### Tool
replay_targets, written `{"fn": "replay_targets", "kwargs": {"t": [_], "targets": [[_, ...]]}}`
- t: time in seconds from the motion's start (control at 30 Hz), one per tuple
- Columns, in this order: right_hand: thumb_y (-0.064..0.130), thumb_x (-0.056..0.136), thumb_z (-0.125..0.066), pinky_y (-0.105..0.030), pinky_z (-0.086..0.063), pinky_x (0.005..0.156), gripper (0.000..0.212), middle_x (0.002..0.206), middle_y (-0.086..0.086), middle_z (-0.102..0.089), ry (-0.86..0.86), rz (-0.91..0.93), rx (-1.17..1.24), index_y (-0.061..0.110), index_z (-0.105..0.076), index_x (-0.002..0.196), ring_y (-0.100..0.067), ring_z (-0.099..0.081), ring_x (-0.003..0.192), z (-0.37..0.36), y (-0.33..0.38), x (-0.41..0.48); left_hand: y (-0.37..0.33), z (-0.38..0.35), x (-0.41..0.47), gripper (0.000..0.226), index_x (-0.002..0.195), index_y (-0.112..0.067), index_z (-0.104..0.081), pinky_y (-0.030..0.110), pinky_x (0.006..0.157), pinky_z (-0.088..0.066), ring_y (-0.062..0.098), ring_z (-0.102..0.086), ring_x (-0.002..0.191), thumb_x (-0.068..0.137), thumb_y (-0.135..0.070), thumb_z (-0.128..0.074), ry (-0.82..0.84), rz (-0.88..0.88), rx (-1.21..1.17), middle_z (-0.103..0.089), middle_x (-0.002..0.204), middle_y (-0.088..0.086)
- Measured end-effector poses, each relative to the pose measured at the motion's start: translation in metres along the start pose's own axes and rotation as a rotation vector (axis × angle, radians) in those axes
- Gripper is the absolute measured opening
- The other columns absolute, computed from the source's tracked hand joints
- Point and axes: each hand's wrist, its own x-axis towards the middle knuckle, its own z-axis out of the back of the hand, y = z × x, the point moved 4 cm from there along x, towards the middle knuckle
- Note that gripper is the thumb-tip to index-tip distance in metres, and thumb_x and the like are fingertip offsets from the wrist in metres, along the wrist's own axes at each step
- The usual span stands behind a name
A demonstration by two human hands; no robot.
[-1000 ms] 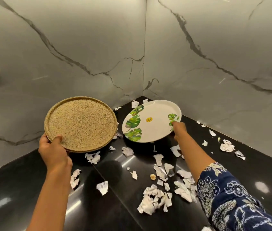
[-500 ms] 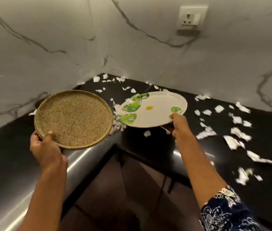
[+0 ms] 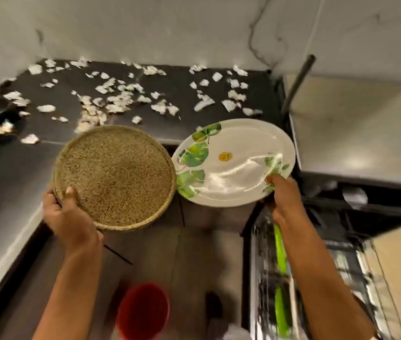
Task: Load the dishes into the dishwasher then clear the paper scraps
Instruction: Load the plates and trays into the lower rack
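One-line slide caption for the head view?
Left hand holds a speckled brown plate, right hand a white leaf-print plate, near the dishwasher rack; paper scraps litter the counter.

- I'm standing in a home kitchen.
- Dark counter point(image 3: 184, 126) meets a veined marble wall point(image 3: 145, 28).
- A dishwasher rack point(image 3: 263, 266) stands pulled out on my right.

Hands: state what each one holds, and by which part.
The left hand grips the speckled brown plate at its near-left rim; the right hand grips the white leaf-print plate at its near-right rim.
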Motion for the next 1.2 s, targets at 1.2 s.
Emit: {"fn": "replay_targets", "kwargs": {"t": [1.2], "targets": [[0.014, 0.096, -0.040, -0.041, -0.039, 0.066, 0.019, 0.096, -0.030, -0.062, -0.441, -0.054, -1.363, 0.001, -0.044, 0.108, -0.046, -0.058, 0.085, 0.621, -0.067, 0.098, 0.211, -0.148, -0.562, 0.012, 0.106, -0.016, -0.054, 0.006, 0.064, -0.048, -0.006, -0.058, 0.076, 0.101, -0.019, -0.044, 0.541, 0.509, 0.333, -0.059, 0.089, -0.010]]}}
